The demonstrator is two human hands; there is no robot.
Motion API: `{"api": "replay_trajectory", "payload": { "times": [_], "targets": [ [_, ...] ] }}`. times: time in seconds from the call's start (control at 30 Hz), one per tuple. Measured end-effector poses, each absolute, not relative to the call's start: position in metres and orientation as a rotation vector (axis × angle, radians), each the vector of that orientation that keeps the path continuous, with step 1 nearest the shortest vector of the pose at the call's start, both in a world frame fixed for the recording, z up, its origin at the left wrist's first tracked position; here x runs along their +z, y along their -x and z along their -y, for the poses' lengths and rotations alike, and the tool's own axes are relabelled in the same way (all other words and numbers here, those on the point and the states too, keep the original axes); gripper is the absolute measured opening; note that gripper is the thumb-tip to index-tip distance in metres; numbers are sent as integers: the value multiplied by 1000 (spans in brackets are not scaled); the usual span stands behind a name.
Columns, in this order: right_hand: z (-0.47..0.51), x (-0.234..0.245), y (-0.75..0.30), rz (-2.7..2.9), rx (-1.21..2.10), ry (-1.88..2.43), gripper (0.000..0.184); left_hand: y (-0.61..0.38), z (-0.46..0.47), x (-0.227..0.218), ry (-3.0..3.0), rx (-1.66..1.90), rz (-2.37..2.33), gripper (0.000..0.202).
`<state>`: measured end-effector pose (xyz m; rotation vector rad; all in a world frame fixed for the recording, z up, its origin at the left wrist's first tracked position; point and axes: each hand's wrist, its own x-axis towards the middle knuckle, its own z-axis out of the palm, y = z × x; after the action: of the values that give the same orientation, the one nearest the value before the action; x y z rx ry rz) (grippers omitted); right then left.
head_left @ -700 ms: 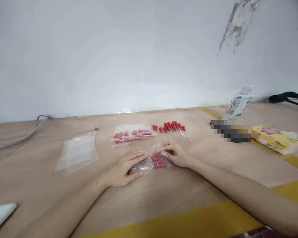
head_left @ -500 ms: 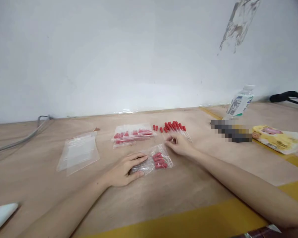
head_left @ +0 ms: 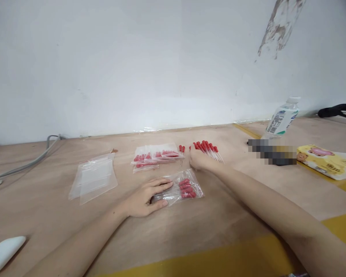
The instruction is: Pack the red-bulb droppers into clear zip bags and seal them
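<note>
Centre frame, our left hand (head_left: pixel 144 197) lies loosely spread on a clear bag (head_left: pixel 175 189) with red caps (head_left: pixel 187 188) inside. Just right of centre, our right hand (head_left: pixel 198 159) is at the red-topped droppers (head_left: pixel 209 147); fingertips hidden, we can't tell its grip.

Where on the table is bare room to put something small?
Bare table lies between the flat clear bags and white object, and between the right forearm and yellow packet. Crowded: around the right hand, red-tipped sticks and filled bags.

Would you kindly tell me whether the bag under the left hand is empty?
Not empty: red bulbs show inside the clear bag.
</note>
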<state>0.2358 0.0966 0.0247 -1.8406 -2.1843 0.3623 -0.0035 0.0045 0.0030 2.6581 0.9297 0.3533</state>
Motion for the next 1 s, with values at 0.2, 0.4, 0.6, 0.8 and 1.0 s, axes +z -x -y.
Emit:
{"api": "replay_trajectory", "payload": {
  "times": [0.2, 0.4, 0.6, 0.8, 1.0],
  "targets": [
    [-72, 16, -275, 1526, 925, 1316, 69, 1, -6, 4, -2658, 369, -927, 50],
    [-57, -13, -269, 1216, 1060, 1117, 64, 1, -6, 2, -2669, 372, -921, 50],
    [-45, -14, -251, 1027, 1237, 1022, 42, 2, -5, 0, -2680, 379, -916, 51],
    [-41, -15, -264, 1137, 1397, 996, 22, 2, -5, 0, -2682, 373, -919, 52],
    [-53, -9, -296, 1652, 1569, 979, 31, 3, -5, 0, -2672, 378, -914, 52]
  ]
}}
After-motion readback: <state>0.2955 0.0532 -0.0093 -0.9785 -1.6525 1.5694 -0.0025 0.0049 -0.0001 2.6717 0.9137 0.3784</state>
